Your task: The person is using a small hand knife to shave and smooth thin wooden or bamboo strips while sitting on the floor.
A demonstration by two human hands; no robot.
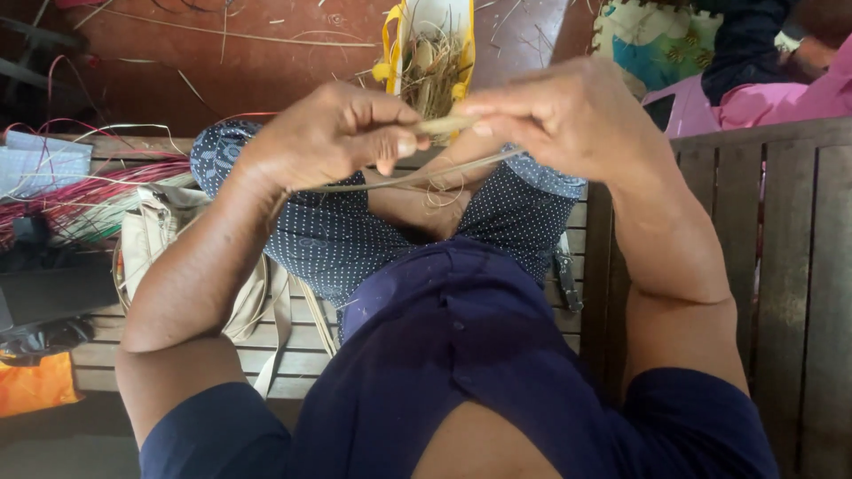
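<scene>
A: Nearest the camera is your dark navy cloth top [461,355], and beyond it the navy skirt with small white dots [337,231] across your knees.

B: And your hands?

A: Your left hand [333,133] is curled shut, thumb and fingers pinching one end of a pale, flat strip of dried reed [444,125]. Your right hand [568,111] is closed too, its fingertips gripping the other end. The strip sits between both hands, raised above your lap, and a thinner straw strand [417,177] trails below it.

B: What lies around you?

A: A beige canvas bag [155,239] rests on the slatted wooden bench [781,266] at your left, near a bundle of pink and green strands [80,195]. A yellow-handled bag of straw [430,53] stands on the red floor ahead.
</scene>
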